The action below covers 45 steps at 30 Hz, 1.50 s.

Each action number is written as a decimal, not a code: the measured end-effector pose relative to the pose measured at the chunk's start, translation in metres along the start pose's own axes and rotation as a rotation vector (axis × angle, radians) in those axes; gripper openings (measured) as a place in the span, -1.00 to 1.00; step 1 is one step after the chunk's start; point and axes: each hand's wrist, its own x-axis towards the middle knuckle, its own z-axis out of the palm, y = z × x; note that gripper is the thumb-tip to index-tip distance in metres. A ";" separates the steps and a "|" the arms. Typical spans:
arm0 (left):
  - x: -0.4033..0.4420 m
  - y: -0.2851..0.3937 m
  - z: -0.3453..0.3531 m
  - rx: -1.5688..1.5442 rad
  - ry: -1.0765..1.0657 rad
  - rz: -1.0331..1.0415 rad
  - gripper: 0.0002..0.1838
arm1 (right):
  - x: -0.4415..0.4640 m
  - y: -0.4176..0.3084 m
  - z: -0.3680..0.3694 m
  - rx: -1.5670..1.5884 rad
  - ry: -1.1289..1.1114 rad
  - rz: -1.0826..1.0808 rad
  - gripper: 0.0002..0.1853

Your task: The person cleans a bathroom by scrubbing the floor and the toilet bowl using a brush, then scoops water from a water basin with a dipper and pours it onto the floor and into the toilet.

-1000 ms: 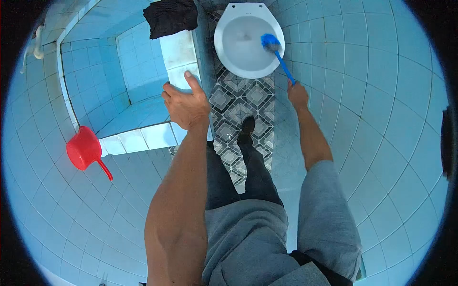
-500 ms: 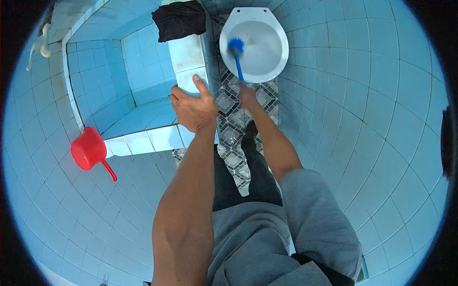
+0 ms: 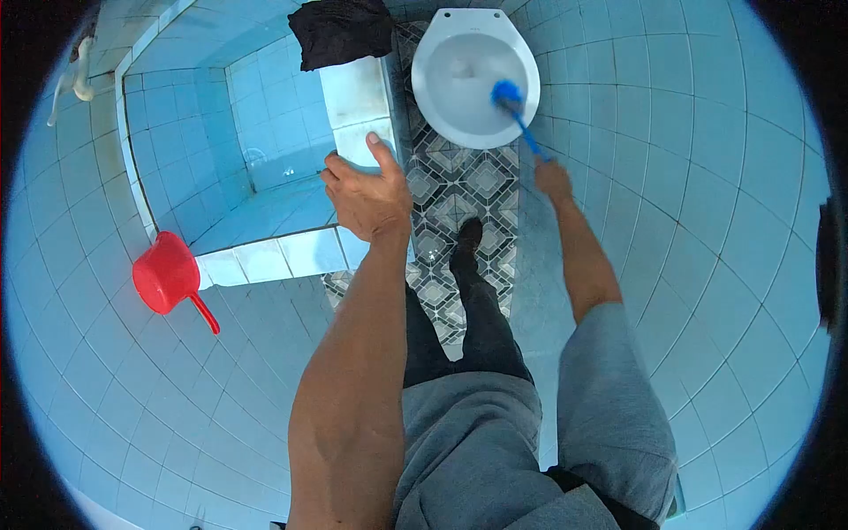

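Note:
My right hand (image 3: 554, 180) is closed around the handle of a blue toilet brush (image 3: 506, 92). The brush head sits inside the white toilet bowl (image 3: 461, 108), against its right inner side near the front rim. My left hand (image 3: 369, 196) rests on the corner of the tiled basin ledge (image 3: 358, 93), thumb stretched out along the top and apart from the fingers, which bend over the inner edge. A crumpled black cloth (image 3: 341, 34) lies on the far end of that ledge.
A red dipper (image 3: 165, 276) hangs at the basin's near left corner, handle pointing down. A pale tap (image 3: 83, 72) sticks out at the upper left. Patterned tiles cover the floor (image 3: 484, 181), where my dark shoe (image 3: 470, 234) stands. A blue tiled wall (image 3: 689, 194) rises on the right.
My right hand has swung to the right with the toilet brush, whose head went from the bowl's left side to its right side. My left hand stays on the ledge.

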 end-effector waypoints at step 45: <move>-0.001 0.000 0.004 0.026 0.066 0.054 -0.26 | 0.043 -0.100 0.023 0.425 -0.246 -0.237 -0.55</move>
